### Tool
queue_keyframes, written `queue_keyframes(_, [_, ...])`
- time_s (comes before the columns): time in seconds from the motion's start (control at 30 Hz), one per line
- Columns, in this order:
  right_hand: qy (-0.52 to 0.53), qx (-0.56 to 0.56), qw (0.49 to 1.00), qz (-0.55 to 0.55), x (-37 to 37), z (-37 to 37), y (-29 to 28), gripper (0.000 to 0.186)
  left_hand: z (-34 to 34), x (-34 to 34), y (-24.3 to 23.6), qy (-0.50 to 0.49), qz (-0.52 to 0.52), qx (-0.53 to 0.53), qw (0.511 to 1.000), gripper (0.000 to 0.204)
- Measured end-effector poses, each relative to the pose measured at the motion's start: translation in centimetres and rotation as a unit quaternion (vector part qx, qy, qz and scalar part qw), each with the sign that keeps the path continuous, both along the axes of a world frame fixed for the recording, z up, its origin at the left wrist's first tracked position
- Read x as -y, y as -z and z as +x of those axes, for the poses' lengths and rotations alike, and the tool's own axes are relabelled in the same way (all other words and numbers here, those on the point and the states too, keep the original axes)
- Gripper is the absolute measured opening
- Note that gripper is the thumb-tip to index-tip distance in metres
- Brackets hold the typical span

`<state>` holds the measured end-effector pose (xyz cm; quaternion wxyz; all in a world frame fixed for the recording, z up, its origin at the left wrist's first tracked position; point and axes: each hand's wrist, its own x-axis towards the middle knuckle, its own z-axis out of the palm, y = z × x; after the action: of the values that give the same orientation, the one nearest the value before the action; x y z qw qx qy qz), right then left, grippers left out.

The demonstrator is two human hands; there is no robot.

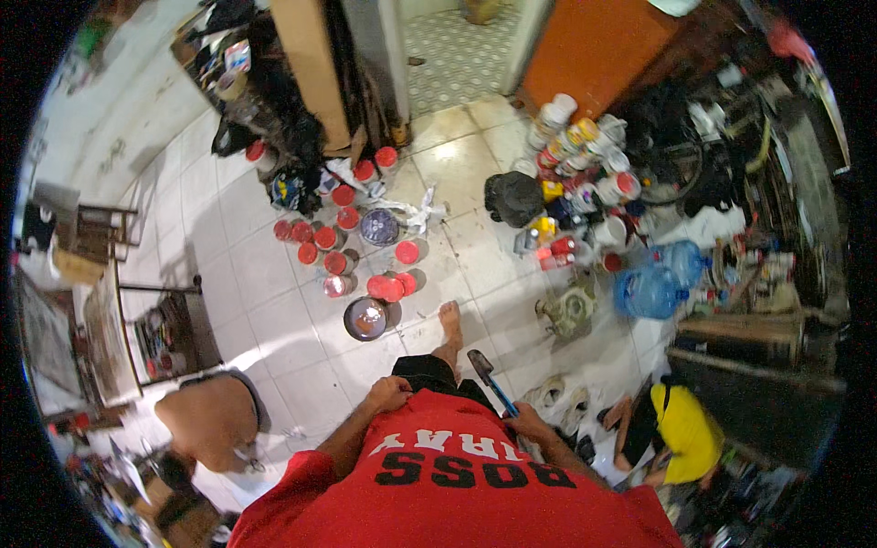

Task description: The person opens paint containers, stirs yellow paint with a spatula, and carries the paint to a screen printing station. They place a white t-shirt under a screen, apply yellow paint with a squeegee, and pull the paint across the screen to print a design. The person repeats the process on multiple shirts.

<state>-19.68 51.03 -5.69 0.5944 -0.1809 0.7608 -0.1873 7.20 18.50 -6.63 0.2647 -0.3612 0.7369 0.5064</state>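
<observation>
My right hand (524,420) is closed around the handle of a blue-handled tool (494,384). Its dark head points up and away from me, above the tiled floor; its exact kind is hard to make out. At the waist, beside the hem of the red shirt (457,447) and the dark shorts (426,372), my left hand (391,393) has its fingers curled. Whatever is in those fingers is hidden. One bare foot (449,318) shows ahead of me on the tiles.
Several red-lidded jars (335,263) and a round dark pan (366,319) stand ahead left. A metal machine part (568,310), blue water bottles (650,290) and a black bucket-like thing (513,199) lie rightward. People crouch on both sides, one in a yellow shirt (692,437).
</observation>
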Motion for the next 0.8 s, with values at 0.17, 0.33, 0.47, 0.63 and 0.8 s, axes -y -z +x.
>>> queue_keyframes(0.17, [-0.050,0.155,0.983,0.087,7.4,-10.8,-5.4,0.022,-3.7,0.4,-1.0,-0.025,0.019,-0.071,0.997,0.030])
queue_keyframes(0.33, [-0.115,0.202,0.969,0.084,14.6,-16.6,-7.3,0.018,-6.1,0.8,-3.3,-0.061,0.065,-0.005,0.996,0.033])
queue_keyframes(0.47, [-0.138,0.293,0.934,0.149,20.7,-21.9,-7.1,0.017,-9.3,-0.4,-3.1,-0.125,0.127,0.012,0.984,0.038])
queue_keyframes(0.63, [-0.408,0.143,0.899,0.065,28.8,-25.8,0.1,0.019,-16.9,-2.4,-2.1,-0.253,0.165,0.019,0.953,0.041])
queue_keyframes(0.8, [-0.447,0.147,0.860,-0.200,34.3,-22.6,7.4,0.026,-27.0,-0.7,3.6,-0.717,0.207,-0.149,0.649,0.059])
